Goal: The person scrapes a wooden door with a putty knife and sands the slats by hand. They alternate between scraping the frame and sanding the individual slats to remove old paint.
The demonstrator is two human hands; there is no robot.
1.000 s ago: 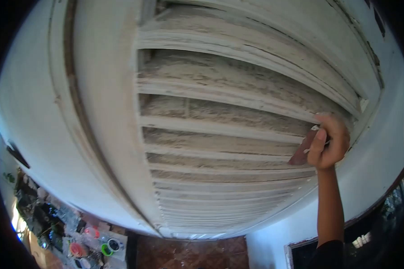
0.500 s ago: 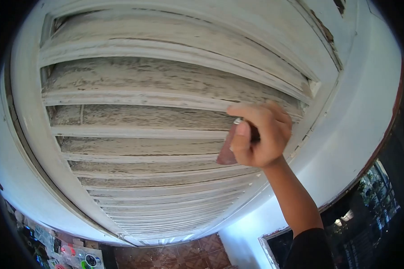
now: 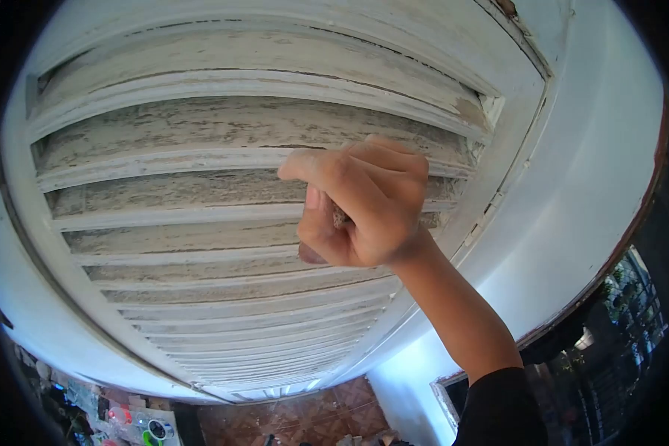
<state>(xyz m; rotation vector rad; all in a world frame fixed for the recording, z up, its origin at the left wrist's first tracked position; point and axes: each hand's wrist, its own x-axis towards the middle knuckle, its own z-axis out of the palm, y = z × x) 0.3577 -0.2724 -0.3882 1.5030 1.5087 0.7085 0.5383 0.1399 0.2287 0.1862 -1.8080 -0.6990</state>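
Right hand [image 3: 364, 204] is raised w/ arm coming up from lower right, black sleeve [image 3: 498, 412] at the bottom edge. Its fingers [image 3: 394, 160] are curled tight into a near-fist, thumb pressed along the left side, closed on a small reddish-brown piece [image 3: 312, 255], prob. sandpaper or a sanding pad; only its lower edge shows below the thumb, plus a bit of gritty surface betw. thumb and fingers, the rest is hidden in the grip. The piece sits against the louvred shutter [image 3: 201, 186], about mid-height and right of centre, near the right end of the slats. Can't tell exactly which slat it touches, since the hand covers the contact spot. Slats are white-painted wood, paint worn and flaking, w/ grey-brown bare patches across most of them. White frame [image 3: 513, 141] runs along the shutter's right edge, just right of the hand; a smooth white wall [image 3: 595, 171] lies beyond it. Left hand not in view. Far below, reddish floor tiles [image 3: 290, 416] show at bottom centre, and some small coloured items [image 3: 145, 427] sit at bottom left, too small to identify.
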